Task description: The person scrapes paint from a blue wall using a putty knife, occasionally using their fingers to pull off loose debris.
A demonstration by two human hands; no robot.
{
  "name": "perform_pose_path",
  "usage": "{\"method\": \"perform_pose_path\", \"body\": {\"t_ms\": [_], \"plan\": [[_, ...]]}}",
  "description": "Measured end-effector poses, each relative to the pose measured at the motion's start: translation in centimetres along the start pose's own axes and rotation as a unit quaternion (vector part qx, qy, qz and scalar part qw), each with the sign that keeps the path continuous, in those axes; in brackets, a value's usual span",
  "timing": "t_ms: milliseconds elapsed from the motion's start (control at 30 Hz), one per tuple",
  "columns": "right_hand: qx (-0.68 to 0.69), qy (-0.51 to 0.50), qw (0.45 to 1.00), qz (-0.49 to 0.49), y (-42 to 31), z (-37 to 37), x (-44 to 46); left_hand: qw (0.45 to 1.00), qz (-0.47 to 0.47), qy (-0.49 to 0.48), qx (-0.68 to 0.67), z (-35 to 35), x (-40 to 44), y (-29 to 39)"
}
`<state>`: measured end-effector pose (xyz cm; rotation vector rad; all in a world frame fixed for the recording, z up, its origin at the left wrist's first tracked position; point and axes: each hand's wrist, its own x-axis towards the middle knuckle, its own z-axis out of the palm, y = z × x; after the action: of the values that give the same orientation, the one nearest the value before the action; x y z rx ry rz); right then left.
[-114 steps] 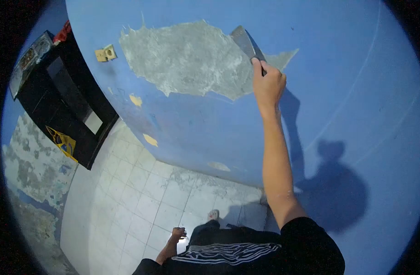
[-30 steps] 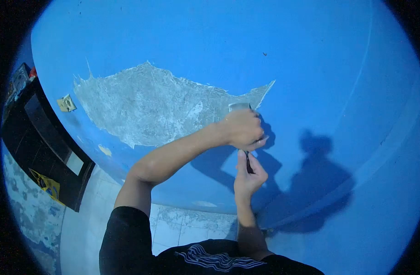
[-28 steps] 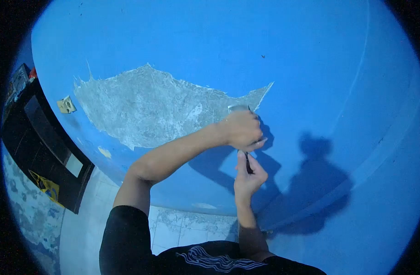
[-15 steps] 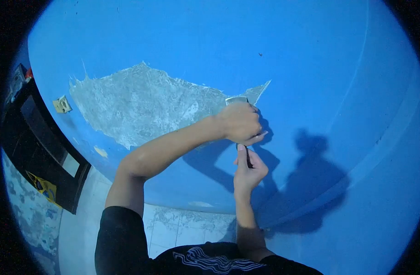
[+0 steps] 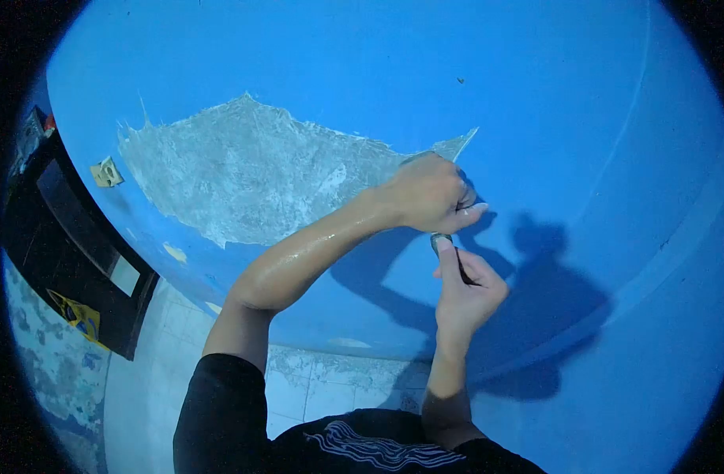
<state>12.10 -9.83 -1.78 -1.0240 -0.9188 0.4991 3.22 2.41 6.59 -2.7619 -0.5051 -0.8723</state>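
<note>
My left hand [image 5: 435,193] is closed around a scraper against the wall, at the right end of a bare grey patch [image 5: 243,174] where the blue paint is off. The fingers cover most of the tool. Just below, my right hand [image 5: 471,292] grips the scraper's dark handle [image 5: 439,239], its thumb laid along the end. The blade is mostly hidden by my left hand. Ragged pale paint edges border the patch, and a narrow grey point runs up to the right of my left hand.
Blue wall [image 5: 536,95] fills most of the view. A cream wall socket [image 5: 106,172] is at the left, above dark furniture [image 5: 86,253] with a yellow bag [image 5: 78,320] on it. Pale floor tiles [image 5: 330,395] show below. My shadow falls on the wall at right.
Both hands have shifted right, the right hand also slightly downward. The scraper blade, visible above my left hand before, is now mostly covered. The view has moved slightly.
</note>
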Motion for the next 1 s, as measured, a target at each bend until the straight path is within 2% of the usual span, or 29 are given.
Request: {"method": "perform_pose_path", "body": {"t_ms": [100, 133, 200, 300, 333, 367, 433, 500, 533, 567, 633, 733, 833, 933, 1000], "plan": [[0.019, -0.01, 1.0, 0.002, 1.0, -0.7, 0.1, 0.999, -0.013, 0.033, 0.023, 1.1, -0.5, 0.5], [0.019, -0.01, 1.0, 0.0, 1.2, -0.6, 0.2, 0.999, 0.01, 0.029, 0.043, 1.5, -0.5, 0.3], [-0.035, -0.005, 0.998, -0.058, 1.6, -0.6, 0.6, 0.997, 0.035, 0.028, 0.062, 1.3, -0.1, 0.2], [-0.065, 0.015, 0.997, -0.043, 0.5, -0.7, 0.9, 0.998, -0.004, 0.057, 0.029, 1.4, 0.1, -0.1], [-0.068, 0.011, 0.997, -0.04, 1.1, -0.8, 0.7, 0.997, 0.022, 0.055, 0.052, 2.0, 0.0, -0.3], [-0.033, 0.002, 0.999, -0.035, 1.8, -0.8, 0.6, 0.994, 0.052, 0.053, 0.078, 1.7, 0.0, -0.1], [0.006, -0.006, 0.999, -0.036, 2.2, -0.5, 0.9, 0.996, 0.029, 0.034, 0.074, 0.7, -0.1, -0.3], [-0.065, 0.005, 0.995, -0.072, 1.7, -0.5, 1.1, 0.998, 0.008, 0.014, 0.063, 0.7, 0.2, -0.2], [-0.07, 0.003, 0.995, -0.068, 1.9, -0.8, 1.0, 0.996, 0.021, 0.042, 0.077, 1.5, 0.0, -0.2], [-0.069, 0.002, 0.995, -0.073, 2.4, -1.0, 0.9, 0.993, 0.035, 0.068, 0.091, 1.8, -0.3, -0.1], [-0.062, 0.003, 0.995, -0.084, 2.6, -0.1, 1.0, 0.994, 0.048, 0.058, 0.085, 1.4, -0.1, -1.2], [-0.044, 0.054, 0.994, -0.084, 2.9, 0.5, 1.3, 0.993, 0.048, 0.068, 0.088, 1.6, -0.2, -1.2], [0.0, 0.011, 0.998, -0.065, 3.2, -0.2, 1.0, 0.992, 0.032, 0.071, 0.096, 2.1, -0.5, 0.2], [-0.076, 0.024, 0.994, -0.069, 2.5, -0.2, 0.4, 0.994, 0.033, 0.053, 0.085, 1.0, -0.2, -0.5], [-0.004, 0.057, 0.994, -0.088, 4.1, 0.7, 0.8, 0.996, 0.034, 0.047, 0.072, 1.1, 0.3, -0.8]]}}
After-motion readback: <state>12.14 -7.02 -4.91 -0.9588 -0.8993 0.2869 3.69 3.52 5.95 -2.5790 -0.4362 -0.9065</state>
